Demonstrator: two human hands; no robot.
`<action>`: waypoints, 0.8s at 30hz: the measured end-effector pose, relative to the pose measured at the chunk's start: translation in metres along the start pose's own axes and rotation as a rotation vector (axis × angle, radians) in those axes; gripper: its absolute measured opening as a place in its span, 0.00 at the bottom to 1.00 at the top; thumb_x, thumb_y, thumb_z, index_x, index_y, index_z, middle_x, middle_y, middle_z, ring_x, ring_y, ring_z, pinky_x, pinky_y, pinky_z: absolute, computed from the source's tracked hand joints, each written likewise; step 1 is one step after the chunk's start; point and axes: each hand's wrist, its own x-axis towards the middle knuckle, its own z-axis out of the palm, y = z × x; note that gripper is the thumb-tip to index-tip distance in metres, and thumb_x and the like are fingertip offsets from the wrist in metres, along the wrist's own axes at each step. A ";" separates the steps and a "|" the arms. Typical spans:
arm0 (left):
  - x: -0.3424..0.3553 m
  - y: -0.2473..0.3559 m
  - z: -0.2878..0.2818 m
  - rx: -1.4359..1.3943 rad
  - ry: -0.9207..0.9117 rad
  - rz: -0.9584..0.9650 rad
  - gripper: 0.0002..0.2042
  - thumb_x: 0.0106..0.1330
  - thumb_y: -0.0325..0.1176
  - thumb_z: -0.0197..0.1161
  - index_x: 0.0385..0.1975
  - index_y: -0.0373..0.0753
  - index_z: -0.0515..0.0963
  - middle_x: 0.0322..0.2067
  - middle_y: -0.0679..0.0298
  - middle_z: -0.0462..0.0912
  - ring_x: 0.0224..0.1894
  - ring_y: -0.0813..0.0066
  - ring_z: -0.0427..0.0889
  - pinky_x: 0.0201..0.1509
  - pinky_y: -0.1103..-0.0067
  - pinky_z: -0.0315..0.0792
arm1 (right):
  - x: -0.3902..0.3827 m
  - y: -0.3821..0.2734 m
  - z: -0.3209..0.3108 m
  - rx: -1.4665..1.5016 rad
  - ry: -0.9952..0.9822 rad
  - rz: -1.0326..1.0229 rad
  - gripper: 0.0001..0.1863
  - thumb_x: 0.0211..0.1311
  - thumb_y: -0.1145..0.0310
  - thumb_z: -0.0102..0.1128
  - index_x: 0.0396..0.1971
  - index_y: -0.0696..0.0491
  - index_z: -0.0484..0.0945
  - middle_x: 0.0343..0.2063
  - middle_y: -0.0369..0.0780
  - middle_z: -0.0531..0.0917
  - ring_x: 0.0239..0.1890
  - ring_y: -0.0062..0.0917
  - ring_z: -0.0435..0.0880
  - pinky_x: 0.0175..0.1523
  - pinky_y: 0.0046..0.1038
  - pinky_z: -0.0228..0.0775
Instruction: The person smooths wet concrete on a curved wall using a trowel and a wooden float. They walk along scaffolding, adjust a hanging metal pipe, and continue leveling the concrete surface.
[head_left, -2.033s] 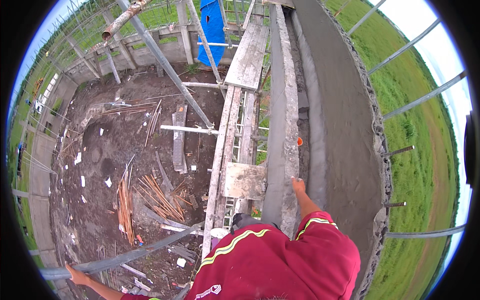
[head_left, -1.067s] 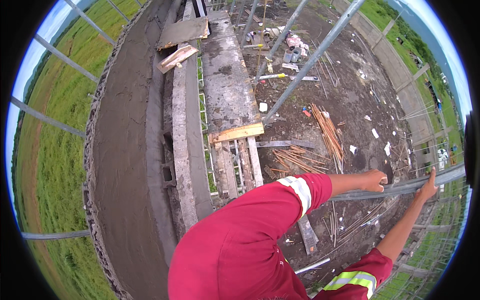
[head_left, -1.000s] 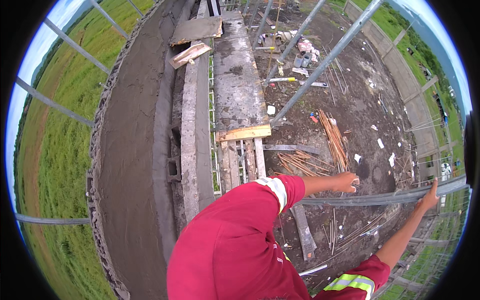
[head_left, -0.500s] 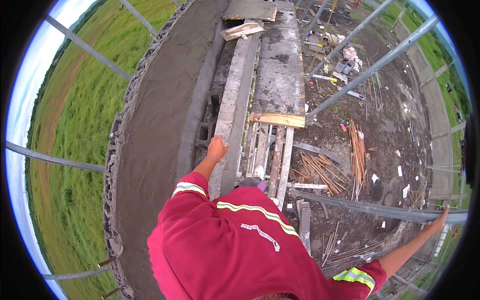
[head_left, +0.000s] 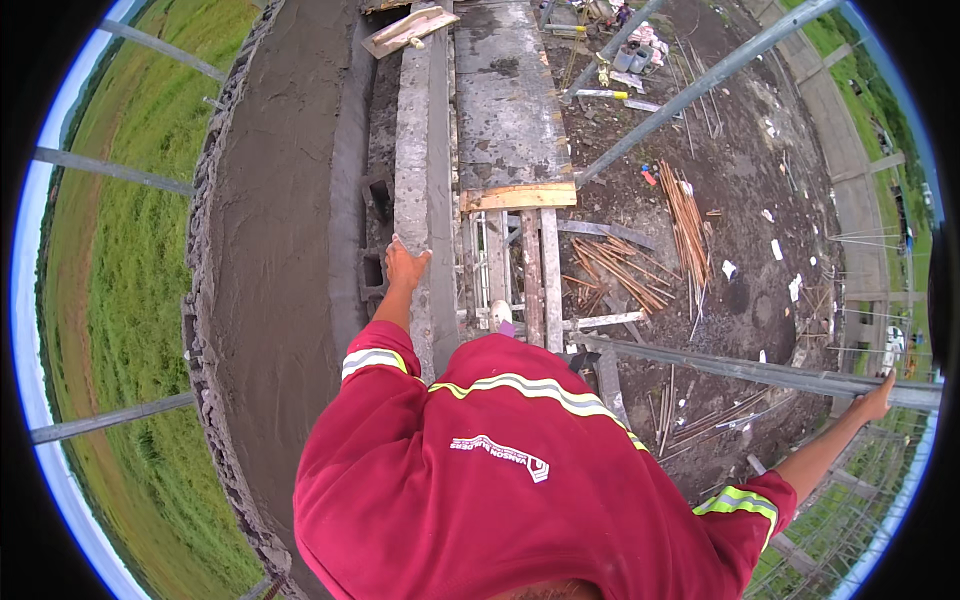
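Note:
My left hand [head_left: 408, 265] is on the long concrete ledge [head_left: 413, 190] in front of me, its fingers short and bent over the top. Out at the far right, my right hand [head_left: 876, 397] grips a grey metal scaffold pipe [head_left: 760, 376] with the arm stretched wide. Farther along the ledge lies a plastering float [head_left: 408, 32], its handle facing up, out of reach of both hands. Left of the ledge, hollow concrete blocks [head_left: 374, 270] show in a gap beside a wide grey mortared surface [head_left: 280, 190].
A plank platform [head_left: 510, 110] ends at a pale wooden crosspiece [head_left: 520, 196]. Narrow poles [head_left: 533, 280] run below it, with gaps between them. Slanted scaffold pipes [head_left: 710, 85] cross the right side. Rusty rods [head_left: 685, 220] lie on the ground far below; grass [head_left: 140, 260] stretches left.
The whole scene has shifted up and left in view. My left hand stays on the ledge near the block, and my right hand stays on the pipe.

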 end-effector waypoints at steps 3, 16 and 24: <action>0.010 0.010 -0.003 0.062 -0.070 -0.025 0.54 0.52 0.52 0.76 0.73 0.35 0.49 0.68 0.47 0.59 0.69 0.46 0.62 0.69 0.60 0.66 | 0.009 0.008 0.001 -0.146 0.192 -0.021 0.39 0.43 0.49 0.81 0.40 0.72 0.80 0.37 0.50 0.85 0.37 0.34 0.82 0.43 0.39 0.78; 0.011 0.020 -0.011 0.256 -0.162 -0.016 0.52 0.53 0.45 0.78 0.72 0.32 0.49 0.63 0.46 0.61 0.65 0.44 0.66 0.64 0.59 0.72 | 0.040 0.033 -0.008 -0.545 0.393 -0.149 0.51 0.36 0.37 0.80 0.43 0.74 0.78 0.44 0.59 0.83 0.45 0.47 0.83 0.52 0.45 0.76; 0.006 0.023 -0.014 0.246 -0.141 -0.017 0.53 0.53 0.45 0.78 0.72 0.32 0.49 0.62 0.47 0.61 0.64 0.45 0.66 0.63 0.60 0.72 | 0.025 0.030 -0.001 -0.572 0.407 -0.193 0.57 0.36 0.27 0.73 0.44 0.74 0.78 0.45 0.62 0.82 0.47 0.51 0.82 0.53 0.47 0.75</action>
